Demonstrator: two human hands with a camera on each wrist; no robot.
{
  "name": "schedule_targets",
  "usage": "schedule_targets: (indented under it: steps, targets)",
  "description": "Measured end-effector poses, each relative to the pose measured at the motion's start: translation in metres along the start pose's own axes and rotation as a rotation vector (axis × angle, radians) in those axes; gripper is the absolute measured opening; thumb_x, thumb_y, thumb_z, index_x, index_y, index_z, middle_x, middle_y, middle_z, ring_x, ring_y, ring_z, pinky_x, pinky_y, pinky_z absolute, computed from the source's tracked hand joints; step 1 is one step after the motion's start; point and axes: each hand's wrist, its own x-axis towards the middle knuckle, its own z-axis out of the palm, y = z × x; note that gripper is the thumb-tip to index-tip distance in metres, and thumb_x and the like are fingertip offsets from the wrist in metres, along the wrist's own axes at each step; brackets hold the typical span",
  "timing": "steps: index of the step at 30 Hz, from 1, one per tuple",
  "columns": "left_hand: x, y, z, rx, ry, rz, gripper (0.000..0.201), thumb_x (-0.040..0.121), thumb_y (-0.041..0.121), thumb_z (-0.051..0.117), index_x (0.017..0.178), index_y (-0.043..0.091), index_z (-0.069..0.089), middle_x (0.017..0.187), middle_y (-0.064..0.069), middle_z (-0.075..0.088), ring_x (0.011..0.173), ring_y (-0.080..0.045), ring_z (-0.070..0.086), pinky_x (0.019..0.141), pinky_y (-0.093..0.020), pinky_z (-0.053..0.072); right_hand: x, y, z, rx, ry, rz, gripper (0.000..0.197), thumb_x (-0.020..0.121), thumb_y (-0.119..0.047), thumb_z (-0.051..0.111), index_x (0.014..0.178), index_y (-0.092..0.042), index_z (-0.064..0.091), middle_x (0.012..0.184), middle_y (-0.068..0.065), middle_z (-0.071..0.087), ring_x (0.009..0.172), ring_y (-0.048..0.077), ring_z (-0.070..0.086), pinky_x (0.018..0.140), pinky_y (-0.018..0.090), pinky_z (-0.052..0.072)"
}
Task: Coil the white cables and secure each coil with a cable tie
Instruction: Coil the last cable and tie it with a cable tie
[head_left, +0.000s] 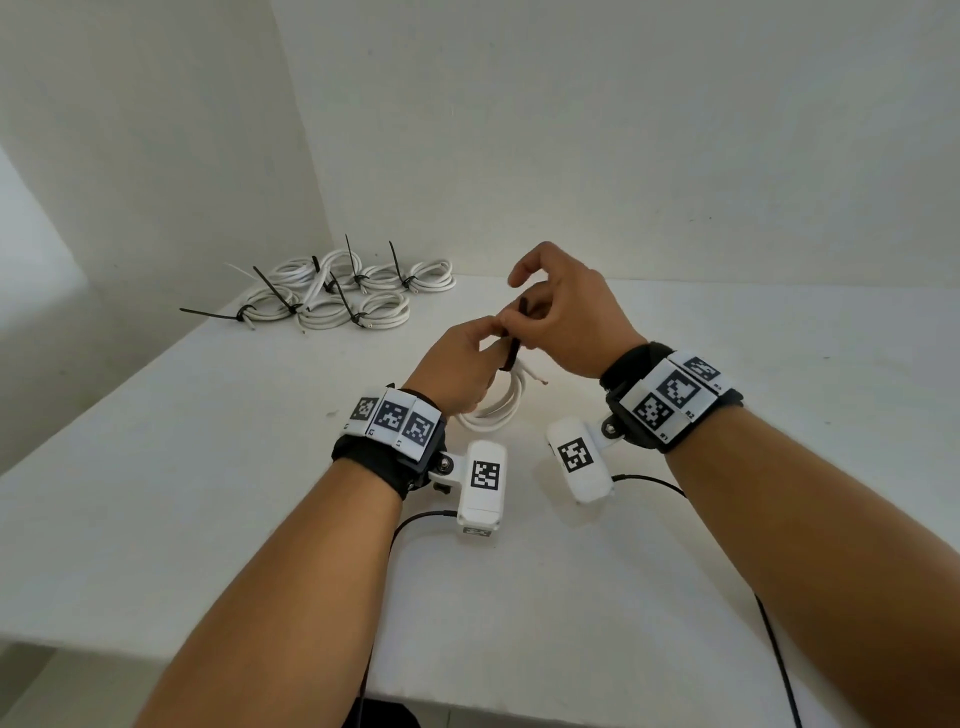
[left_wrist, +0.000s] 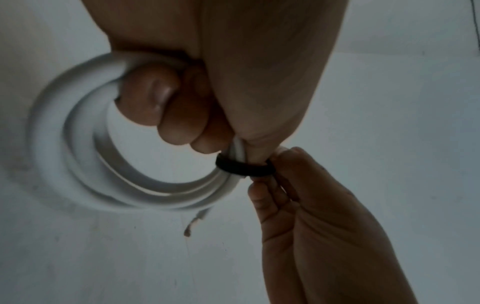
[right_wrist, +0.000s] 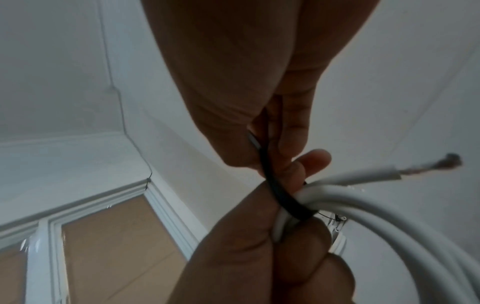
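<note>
The left hand (head_left: 457, 366) holds a coil of white cable (head_left: 498, 408) above the white counter (head_left: 208, 467), near its middle. In the left wrist view its fingers (left_wrist: 166, 102) curl through the coil's opening and clench the turns against the palm, while the rest of the loop hangs down and away from the hand. A black cable tie (left_wrist: 245, 167) wraps around the bundled turns just beyond the left thumb. One stripped end of the cable (right_wrist: 439, 164), with bare strands showing, sticks out past the tie.

The right hand (head_left: 566, 317) meets the left over the coil. Its thumb and fingers pinch the cable tie, whose black strap runs up from the bundle into that grip in the right wrist view. In the head view the right index finger is raised and bent above the others. Whether the strap is already threaded through its head cannot be told, since the fingers cover that spot.

At the far left of the counter, close to the wall corner, lies a heap of finished coils (head_left: 343, 296), each white loop bound with a black tie whose long tail sticks out or up. They lie well apart from the hands.

Both wrists carry black bands with black-and-white marker tags and a white camera unit.
</note>
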Motion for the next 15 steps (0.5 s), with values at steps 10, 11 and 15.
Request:
schedule_targets:
  steps: [10,11,15]
  targets:
    - [-0.003,0.007,0.0103,-0.023,0.149,0.136,0.027,0.103,0.026,0.05,0.105,0.012,0.073,0.041,0.019,0.052,0.037,0.002,0.046,0.052,-0.022,0.029,0.0045,0.002,-0.006,0.195,0.065,0.146,0.017,0.089,-0.014,0.07,0.101,-0.008,0.059,0.078,0.001,0.077,0.063,0.011,0.07,0.063,0.023,0.054]
    - [-0.0039,0.0075,0.0112,-0.031,0.157,0.14,0.027,0.103,0.025,0.049,0.105,0.012,0.073,0.041,0.019,0.051,0.038,0.004,0.046,0.053,-0.022,0.029,0.0046,0.0027,-0.0052,0.21,0.064,0.15,0.017,0.089,-0.014,0.07,0.1,-0.008,0.059,0.078,0.001,0.077,0.069,0.017,0.072,0.066,0.025,0.056]
    - [-0.0052,0.0073,0.0102,-0.052,0.191,0.152,0.028,0.103,0.024,0.049,0.101,0.014,0.075,0.043,0.021,0.052,0.041,0.005,0.048,0.054,-0.021,0.03,0.0028,0.0002,-0.0013,0.258,0.071,0.141,0.012,0.088,-0.012,0.072,0.096,-0.005,0.066,0.079,0.004,0.077,0.061,0.011,0.068,0.06,0.017,0.051]
